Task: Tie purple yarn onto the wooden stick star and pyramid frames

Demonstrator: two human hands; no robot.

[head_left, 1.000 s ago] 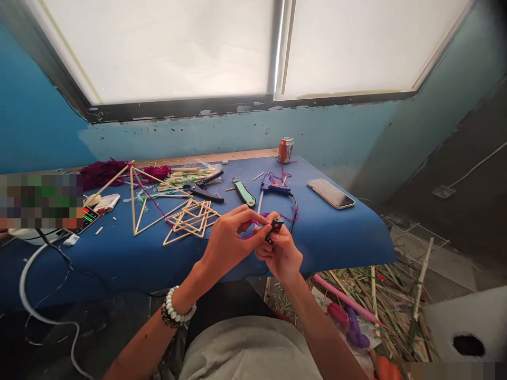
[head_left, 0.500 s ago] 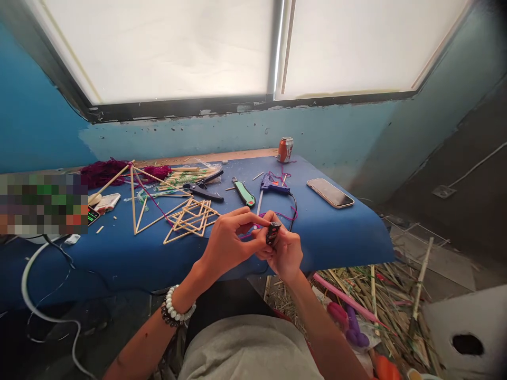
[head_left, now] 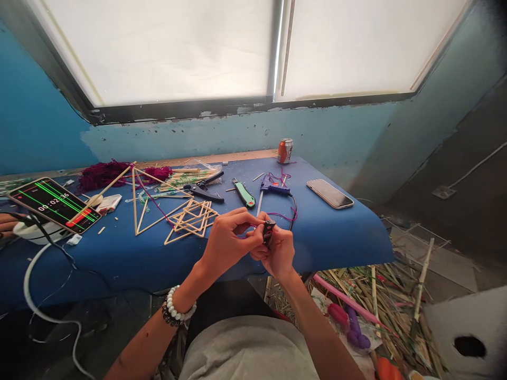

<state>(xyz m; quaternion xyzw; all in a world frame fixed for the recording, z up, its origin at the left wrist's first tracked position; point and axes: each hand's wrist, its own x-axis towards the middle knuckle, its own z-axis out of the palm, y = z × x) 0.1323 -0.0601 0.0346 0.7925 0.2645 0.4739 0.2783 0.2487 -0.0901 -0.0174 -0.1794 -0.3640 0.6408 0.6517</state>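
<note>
My right hand (head_left: 281, 252) is wrapped round a small black object with red marks (head_left: 268, 231), over the table's front edge. My left hand (head_left: 232, 238), with beads at the wrist, meets it from the left; its thumb and forefinger are pinched together beside the black object, and what they hold is too small to make out. Behind my hands lies a blue glue gun (head_left: 274, 187) with a glue stick and purple yarn. A green utility knife (head_left: 244, 193) and black cutters (head_left: 204, 191) lie to its left. Frames of thin wooden sticks (head_left: 194, 217) rest further left.
A phone (head_left: 330, 193) and a drink can (head_left: 285, 151) are on the blue table (head_left: 340, 237). At left, another phone (head_left: 55, 205) shows a timer, near a white cable (head_left: 29, 285) and a person's fingers (head_left: 7, 226). Purple yarn (head_left: 105, 175) lies at the back; sticks cover the floor.
My right hand and the black object have shifted slightly left and tilted a little. My left hand stays nearly in place. The phone at far left, blurred out before, now shows clearly.
</note>
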